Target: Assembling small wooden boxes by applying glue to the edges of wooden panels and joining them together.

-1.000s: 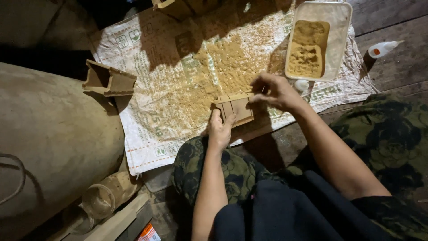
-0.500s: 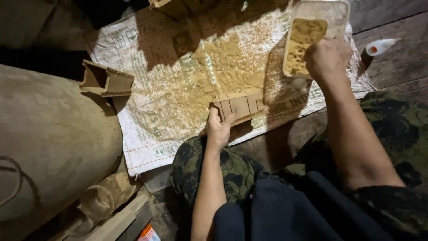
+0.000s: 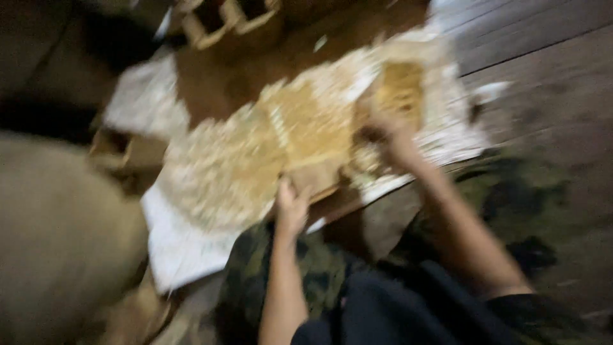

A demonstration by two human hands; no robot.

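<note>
Your left hand (image 3: pixel 292 207) rests on the near edge of the wooden mould (image 3: pixel 317 176), fingers pressed against it; motion blur hides whether they close around it. The mould lies on the white printed sheet (image 3: pixel 169 239), which is dusted with tan powder. Your right hand (image 3: pixel 388 131) is at the clear tray (image 3: pixel 440 70) of tan paste, on the sheet's right side; its grip cannot be determined. A second wooden mould (image 3: pixel 118 150) sits at the sheet's left edge.

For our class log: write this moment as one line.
left hand: on wooden mould | right hand: at tray | view: blurred
</note>
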